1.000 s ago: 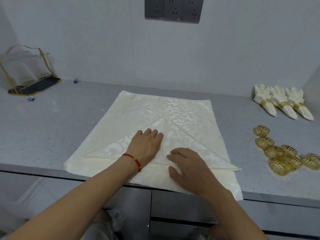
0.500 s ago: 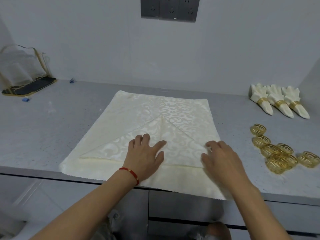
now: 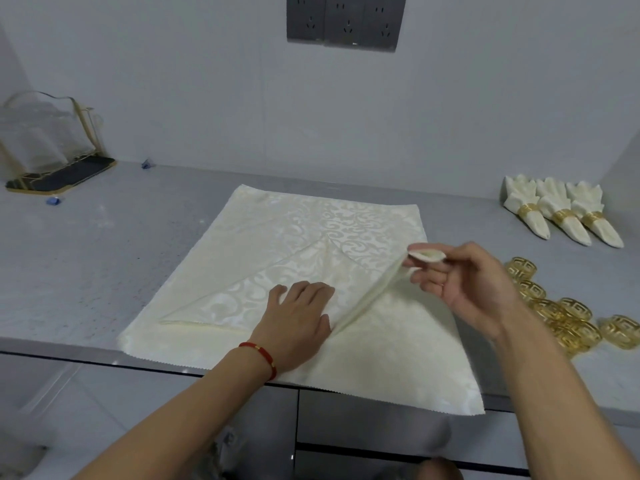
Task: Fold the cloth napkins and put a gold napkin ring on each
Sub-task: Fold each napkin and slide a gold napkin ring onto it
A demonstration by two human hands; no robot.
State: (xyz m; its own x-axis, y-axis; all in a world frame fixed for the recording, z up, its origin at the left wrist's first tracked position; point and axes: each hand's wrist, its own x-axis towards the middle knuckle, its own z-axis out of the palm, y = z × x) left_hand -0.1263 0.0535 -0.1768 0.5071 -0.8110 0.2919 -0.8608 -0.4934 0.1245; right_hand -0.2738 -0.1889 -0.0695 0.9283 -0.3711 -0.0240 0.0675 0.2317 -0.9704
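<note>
My left hand [image 3: 298,317] lies flat, fingers spread, on the napkin [image 3: 277,244]; my right hand [image 3: 460,285] pinches its lifted corner, gold rings [image 3: 568,317] just beyond.

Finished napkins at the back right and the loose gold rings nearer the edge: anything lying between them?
No. In the head view, bare grey countertop separates the three ringed napkins from the loose gold rings.

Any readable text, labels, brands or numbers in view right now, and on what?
None can be read.
Grey wall socket panel: only plug holes and tiny blurred marks.
Gold metal napkin rings: a cut-out key pattern, no letters.
Cream patterned cloth napkin: woven scrolls only.
</note>
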